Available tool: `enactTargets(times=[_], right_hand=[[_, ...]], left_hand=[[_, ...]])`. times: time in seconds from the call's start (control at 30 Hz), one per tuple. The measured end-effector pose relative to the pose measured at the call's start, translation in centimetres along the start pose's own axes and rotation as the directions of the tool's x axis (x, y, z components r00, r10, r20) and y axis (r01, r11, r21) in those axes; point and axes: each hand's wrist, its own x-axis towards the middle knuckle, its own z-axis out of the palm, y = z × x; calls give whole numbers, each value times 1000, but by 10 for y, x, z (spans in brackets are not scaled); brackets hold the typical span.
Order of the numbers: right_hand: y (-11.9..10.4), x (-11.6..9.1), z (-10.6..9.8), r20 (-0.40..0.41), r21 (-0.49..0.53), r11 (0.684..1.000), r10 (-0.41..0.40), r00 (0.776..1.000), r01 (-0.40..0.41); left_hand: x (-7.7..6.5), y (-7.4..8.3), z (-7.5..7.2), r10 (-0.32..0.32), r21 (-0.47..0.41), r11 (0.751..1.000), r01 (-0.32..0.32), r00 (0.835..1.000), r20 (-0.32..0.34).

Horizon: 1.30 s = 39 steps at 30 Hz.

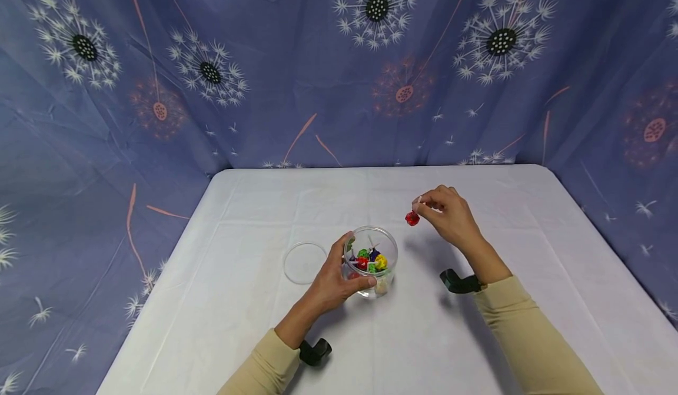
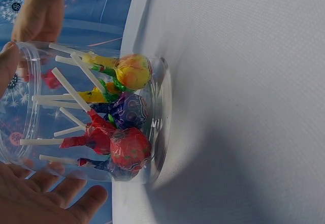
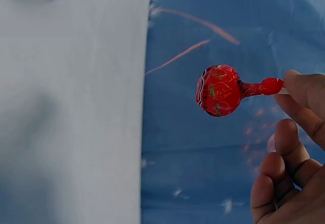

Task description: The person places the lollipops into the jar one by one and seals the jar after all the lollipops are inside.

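My left hand [image 1: 333, 280] grips a clear plastic jar [image 1: 389, 239] around its side, thumb at the front. Inside the jar are several wrapped lollipops, among them a yellow one [image 2: 133, 71], a purple one [image 2: 129, 110] and a red one [image 2: 130, 149]; their white sticks point toward the open mouth. To the right of the jar and above the table, my right hand [image 1: 447, 215] pinches the stick of a red lollipop [image 3: 219, 90] between thumb and forefinger. Its round head hangs downward, with strawberry pictures on the wrapper.
A clear round lid [image 1: 305, 263] lies on the white-covered table [image 1: 238, 301], left of the jar. Behind the table hangs a blue curtain [image 1: 296, 77] with dandelion prints. Each wrist wears a black camera mount [image 1: 459, 282].
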Motion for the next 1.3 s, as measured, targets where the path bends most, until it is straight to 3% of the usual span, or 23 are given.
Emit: enactTargets(times=[0.3,0.67,0.93,1.3], right_hand=[[-40,-2,-4,-13,55,997,-58,998,58],[-69,-11,9,29,117,980,-166,986,162],[-75,-19,29,93,134,974,-194,977,181],[-70,-25,47,134,59,984,-173,976,167]], left_hand=[[1,-2,0,-20,-17,1000,20,1000,6],[1,0,-1,1,-32,999,-1,1000,7],[1,-1,-2,17,-53,998,-16,1000,16],[1,-2,-2,16,-58,998,-15,1000,27]])
